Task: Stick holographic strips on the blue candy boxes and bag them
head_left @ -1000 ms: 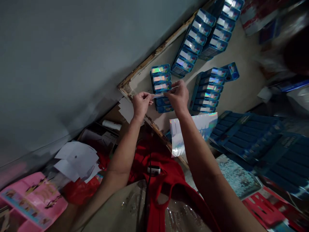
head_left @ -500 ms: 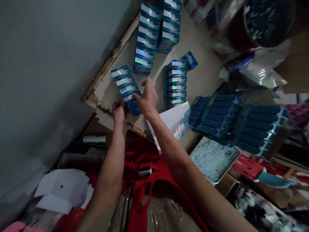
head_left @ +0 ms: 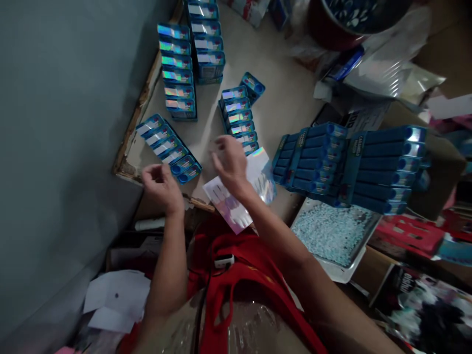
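Observation:
My left hand (head_left: 164,187) hangs by the near end of a slanted row of small blue boxes (head_left: 169,147). Its fingers curl loosely with a hollow between them and the thumb, and I see nothing held. Pale shiny strips lie across the far boxes of that row; the nearest two show bare blue faces. My right hand (head_left: 232,164) is above a shiny sticker sheet (head_left: 236,209), thumb and forefinger apart and slightly blurred. Just beyond that hand stands a second row of blue boxes (head_left: 238,115), with shiny strips on them.
Longer box rows (head_left: 177,73) stand along the wall side of the worn board (head_left: 206,128). One loose box (head_left: 252,86) lies beyond. To the right are banded blue bundles (head_left: 383,167), a tray of pale blue pieces (head_left: 332,233) and a dark red bucket (head_left: 337,29).
Both hands have come away from the slanted row's near end, the left drawing back, the right moving over the sticker sheet. The sheet now lies flatter. My viewpoint has shifted.

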The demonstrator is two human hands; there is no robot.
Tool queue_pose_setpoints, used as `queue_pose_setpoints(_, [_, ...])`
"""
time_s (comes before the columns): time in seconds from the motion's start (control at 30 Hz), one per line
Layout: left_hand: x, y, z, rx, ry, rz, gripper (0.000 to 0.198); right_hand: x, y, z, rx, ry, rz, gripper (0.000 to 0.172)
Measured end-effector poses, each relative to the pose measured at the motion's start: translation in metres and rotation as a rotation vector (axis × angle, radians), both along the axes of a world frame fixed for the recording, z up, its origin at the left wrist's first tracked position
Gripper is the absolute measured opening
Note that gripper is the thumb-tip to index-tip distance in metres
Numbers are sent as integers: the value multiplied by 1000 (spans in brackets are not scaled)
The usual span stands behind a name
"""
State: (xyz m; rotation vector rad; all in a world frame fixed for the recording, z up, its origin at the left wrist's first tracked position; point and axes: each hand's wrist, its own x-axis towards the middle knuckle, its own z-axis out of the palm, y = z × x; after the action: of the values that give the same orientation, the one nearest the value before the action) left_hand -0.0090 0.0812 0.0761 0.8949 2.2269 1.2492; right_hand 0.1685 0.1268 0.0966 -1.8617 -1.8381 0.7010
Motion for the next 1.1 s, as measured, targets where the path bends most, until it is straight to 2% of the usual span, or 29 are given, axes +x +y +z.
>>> queue_pose_setpoints(0.07, [36, 4, 24, 6, 93, -253, 13, 56, -11, -4, 82, -22, -210, 29])
queue_pose_setpoints(0.13, [78, 14, 34, -69, 107, -540, 9, 105, -18, -17, 61, 33, -384, 32])
queue_pose_setpoints(0.2, [115, 27, 33, -153, 92, -755, 17, 136, -21, -32, -61, 243, -433, 37])
queue_pose_setpoints(0.27, [140, 37, 25, -227, 72, -855, 26, 150, -23, -42, -156, 482, -399, 43])
queue_pose_setpoints(0.33, [153, 40, 18, -285, 42, -888, 20, 153, -26, -43, -169, 614, -349, 45])
queue_pose_setpoints(0.4, [156, 39, 15, -322, -21, -888, 6, 151, -29, -35, -128, 562, -304, 38])
queue_pose_setpoints(0.47, [154, 36, 16, -341, -79, -861, 7, 149, -31, -23, -54, 337, -236, 28])
queue_pose_setpoints(0.53, [153, 34, 18, -347, -101, -841, 11, 146, -32, -10, 29, 52, -109, 25])
queue_pose_setpoints(0.6, [154, 35, 19, -342, -99, -849, 14, 144, -31, 0, 62, -147, 63, 31])
queue_pose_setpoints(0.67, [156, 37, 19, -340, -105, -850, 14, 142, -31, 5, 40, -245, 205, 38])
queue_pose_setpoints(0.73, [156, 38, 17, -342, -156, -816, 13, 142, -33, 4, 9, -302, 282, 43])
queue_pose_setpoints(0.87, [151, 36, 14, -377, -442, -744, 12, 149, -47, -6, 19, -333, 405, 55])
queue_pose_setpoints(0.97, [145, 33, 14, -380, -502, -749, 14, 156, -60, -11, 54, -307, 441, 54])
queue_pose_setpoints(1.1, [143, 35, 12, -407, -292, -821, 13, 160, -71, -7, 52, -274, 357, 36])
